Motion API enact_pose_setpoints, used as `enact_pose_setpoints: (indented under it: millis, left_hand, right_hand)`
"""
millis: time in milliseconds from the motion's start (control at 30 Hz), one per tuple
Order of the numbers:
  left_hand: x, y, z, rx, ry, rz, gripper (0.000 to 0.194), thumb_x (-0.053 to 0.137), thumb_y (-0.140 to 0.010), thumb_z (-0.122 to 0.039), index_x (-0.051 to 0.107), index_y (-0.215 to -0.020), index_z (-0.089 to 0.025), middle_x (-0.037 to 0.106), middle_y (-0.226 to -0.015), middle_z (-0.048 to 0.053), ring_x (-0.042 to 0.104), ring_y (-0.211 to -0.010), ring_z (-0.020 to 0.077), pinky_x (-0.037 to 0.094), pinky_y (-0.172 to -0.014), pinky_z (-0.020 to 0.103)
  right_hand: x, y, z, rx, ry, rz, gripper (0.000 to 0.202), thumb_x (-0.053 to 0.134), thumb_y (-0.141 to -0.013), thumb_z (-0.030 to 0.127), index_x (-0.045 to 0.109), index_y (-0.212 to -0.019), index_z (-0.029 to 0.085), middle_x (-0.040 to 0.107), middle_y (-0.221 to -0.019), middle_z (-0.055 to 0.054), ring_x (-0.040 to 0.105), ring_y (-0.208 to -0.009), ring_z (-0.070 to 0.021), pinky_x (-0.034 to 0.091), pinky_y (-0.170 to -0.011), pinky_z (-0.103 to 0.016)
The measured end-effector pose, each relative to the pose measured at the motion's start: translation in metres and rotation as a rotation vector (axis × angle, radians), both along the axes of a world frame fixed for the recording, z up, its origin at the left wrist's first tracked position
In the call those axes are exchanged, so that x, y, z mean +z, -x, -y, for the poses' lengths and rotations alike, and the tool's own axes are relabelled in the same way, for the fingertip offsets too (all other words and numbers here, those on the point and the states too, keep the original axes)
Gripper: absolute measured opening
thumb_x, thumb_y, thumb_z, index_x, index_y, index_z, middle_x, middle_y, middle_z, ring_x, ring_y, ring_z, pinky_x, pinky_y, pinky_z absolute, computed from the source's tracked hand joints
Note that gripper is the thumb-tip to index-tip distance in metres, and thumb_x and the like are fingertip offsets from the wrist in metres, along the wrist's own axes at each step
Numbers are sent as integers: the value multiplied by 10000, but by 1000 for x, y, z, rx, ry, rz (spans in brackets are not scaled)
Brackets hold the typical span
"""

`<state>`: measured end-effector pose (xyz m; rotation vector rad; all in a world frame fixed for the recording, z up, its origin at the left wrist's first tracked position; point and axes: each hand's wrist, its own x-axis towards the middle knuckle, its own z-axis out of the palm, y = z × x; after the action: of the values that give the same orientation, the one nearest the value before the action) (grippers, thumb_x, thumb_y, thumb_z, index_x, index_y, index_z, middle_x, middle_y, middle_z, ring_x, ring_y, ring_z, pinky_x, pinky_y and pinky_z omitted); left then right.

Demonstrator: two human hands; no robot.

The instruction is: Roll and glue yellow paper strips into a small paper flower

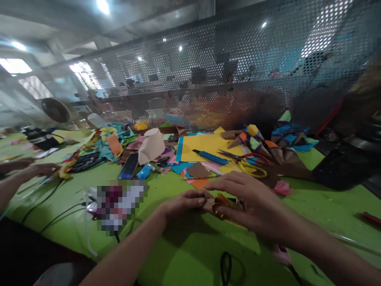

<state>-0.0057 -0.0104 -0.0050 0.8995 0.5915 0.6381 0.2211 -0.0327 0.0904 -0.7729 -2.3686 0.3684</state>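
My left hand is closed, its thumb and fingers pinching the narrow brown end of a small paper cone with orange-yellow paper at its wide end. Over the cone's other end is my right hand, fingers stretched out and thumb apart beneath them. The right thumb is close to the yellow paper; whether it touches cannot be made out. Beyond the hands lie a blue utility knife, red-handled scissors and yellow-handled scissors. Several brown paper cones with coloured tops are piled at the back right.
On the green table are yellow sheets, paper scraps, a phone, a cream paper cup shape and a black cord loop. Another person's hands work at far left. A perforated metal screen stands behind.
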Motion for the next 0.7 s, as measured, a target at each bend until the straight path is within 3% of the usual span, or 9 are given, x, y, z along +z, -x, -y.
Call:
enact_pose_setpoints:
  millis: [100,233,400,700]
  left_hand:
    - [-1,0,-2,19,-4,28,371,846,-704,-366,725,-981,-152,621,-776,10,494,-612,79,316,-586,220]
    - [-1,-2,-2,44,-8,68,394,860,-689,-355,718,-1000,-160,606,-775,9,487,-609,72,310,-589,222]
    - [-3,-1,-2,58,-12,62,397,863,-684,-345,719,-1000,-153,622,-785,18,505,-623,78,315,-585,213]
    - [-3,-1,-1,76,15,49,388,875,-670,-344,717,-968,-151,624,-783,8,521,-654,83,342,-606,202]
  right_hand:
    - [1,-4,-4,-85,7,-87,252,662,-888,198,666,-1134,254,712,-1104,-49,629,-1055,-209,488,-886,-352]
    - [-2,-5,-6,-175,-6,-117,84,665,-891,195,701,-957,231,716,-935,-33,650,-899,-190,503,-783,-318]
    - [-3,-5,-5,-141,-34,-57,76,679,-869,153,703,-856,223,700,-850,-24,630,-824,-186,469,-725,-303]
    - [-4,-5,-3,-112,-117,31,107,644,-882,136,702,-868,225,680,-839,-30,596,-802,-184,429,-704,-293]
